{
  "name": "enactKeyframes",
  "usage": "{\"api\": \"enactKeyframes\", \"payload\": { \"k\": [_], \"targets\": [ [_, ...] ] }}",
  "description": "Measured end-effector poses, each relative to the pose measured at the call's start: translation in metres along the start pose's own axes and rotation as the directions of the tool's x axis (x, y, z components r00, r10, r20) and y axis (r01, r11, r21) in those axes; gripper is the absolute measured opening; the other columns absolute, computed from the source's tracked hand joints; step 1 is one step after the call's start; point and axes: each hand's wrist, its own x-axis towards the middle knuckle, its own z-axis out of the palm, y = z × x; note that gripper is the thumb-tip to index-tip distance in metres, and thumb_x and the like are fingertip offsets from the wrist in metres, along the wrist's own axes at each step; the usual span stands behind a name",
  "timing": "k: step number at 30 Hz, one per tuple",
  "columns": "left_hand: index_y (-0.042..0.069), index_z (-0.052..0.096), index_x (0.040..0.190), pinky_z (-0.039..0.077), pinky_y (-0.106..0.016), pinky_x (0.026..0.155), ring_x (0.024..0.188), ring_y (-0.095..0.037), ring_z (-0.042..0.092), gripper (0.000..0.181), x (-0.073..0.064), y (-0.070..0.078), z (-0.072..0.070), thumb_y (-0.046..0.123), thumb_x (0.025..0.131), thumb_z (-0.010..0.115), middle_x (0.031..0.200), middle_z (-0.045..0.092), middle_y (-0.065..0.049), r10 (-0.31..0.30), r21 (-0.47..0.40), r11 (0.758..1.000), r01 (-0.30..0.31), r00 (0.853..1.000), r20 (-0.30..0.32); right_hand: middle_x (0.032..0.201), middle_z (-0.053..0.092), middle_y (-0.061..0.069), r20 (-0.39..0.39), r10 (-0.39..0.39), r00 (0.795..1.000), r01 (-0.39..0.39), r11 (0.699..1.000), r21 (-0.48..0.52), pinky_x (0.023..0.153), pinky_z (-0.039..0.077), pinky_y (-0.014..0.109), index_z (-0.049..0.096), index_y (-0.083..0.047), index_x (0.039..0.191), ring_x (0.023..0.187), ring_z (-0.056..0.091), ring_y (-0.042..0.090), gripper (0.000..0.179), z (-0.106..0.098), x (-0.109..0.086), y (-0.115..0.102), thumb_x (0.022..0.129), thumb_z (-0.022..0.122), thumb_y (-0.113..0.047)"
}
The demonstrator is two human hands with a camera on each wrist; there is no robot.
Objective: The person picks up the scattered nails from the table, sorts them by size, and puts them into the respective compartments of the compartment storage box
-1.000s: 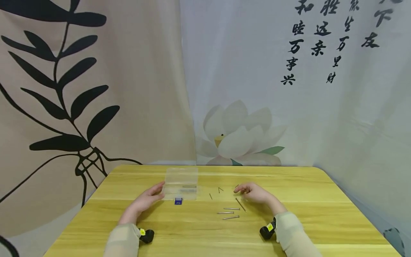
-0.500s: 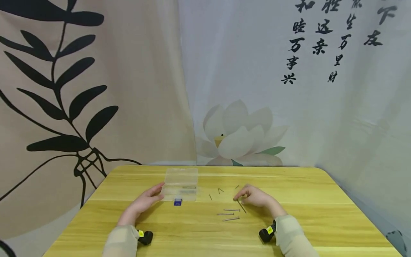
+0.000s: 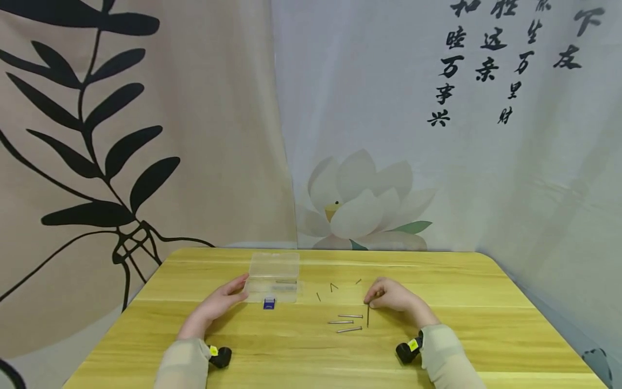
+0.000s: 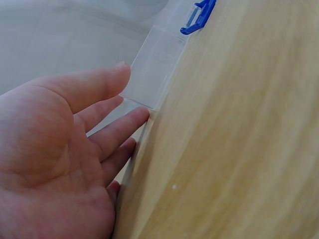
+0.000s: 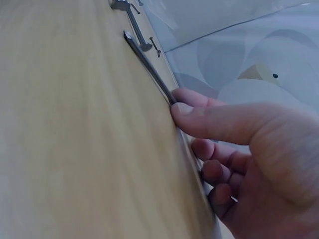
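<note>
My right hand [image 3: 392, 295] pinches the end of a long grey nail [image 3: 367, 317] between thumb and forefinger. In the right wrist view the nail [image 5: 149, 69] slants away from the fingertips, its pointed tip at the far end; the gripped end is hidden. My left hand [image 3: 218, 303] rests at the left side of a clear plastic box [image 3: 274, 263], whose lid stands open. Seen from the left wrist, the fingers are extended and the fingertips lie at the box's [image 4: 154, 69] near corner. Inside the box lie a few thin nails [image 3: 286, 282].
Three long nails [image 3: 341, 322] lie left of the held one. Several small nails [image 3: 333, 287] are scattered farther back. A blue latch [image 3: 269, 303] juts from the box's front. Behind the wooden table [image 3: 272, 351] hangs a printed curtain [image 3: 233, 135].
My right hand has come back from the small nail at the rear and taken the long nail, which has swung from slanted to nearly straight toward me. The left hand stays at the box.
</note>
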Motion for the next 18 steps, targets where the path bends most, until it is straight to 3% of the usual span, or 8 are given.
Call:
{"api": "enactKeyframes", "payload": {
  "k": [11,18],
  "targets": [
    [0.007,0.028,0.153,0.019,-0.064,0.109,0.139,-0.046,0.025,0.062,-0.001,0.001,0.001,0.022,0.1,0.056,0.152,0.029,-0.027,-0.02,-0.01,1.0,0.02,1.0,-0.002,0.098,0.055,0.003,0.055,-0.045,0.997,0.047,0.998,-0.037,0.08,0.04,0.031,0.073,-0.009,0.089,0.091,0.048,0.018,0.003,-0.009,-0.004,0.01,0.086,0.071,-0.008],
    [0.007,0.028,0.153,0.018,-0.062,0.11,0.139,-0.045,0.024,0.061,0.0,0.0,0.0,0.021,0.1,0.056,0.152,0.028,-0.027,-0.017,-0.011,1.0,0.017,1.0,-0.004,0.1,0.052,0.004,0.108,-0.032,0.994,0.035,0.999,-0.029,0.082,0.039,0.029,0.072,-0.006,0.089,0.098,0.045,0.021,0.005,-0.015,-0.009,0.009,0.089,0.068,-0.009]
  ]
}}
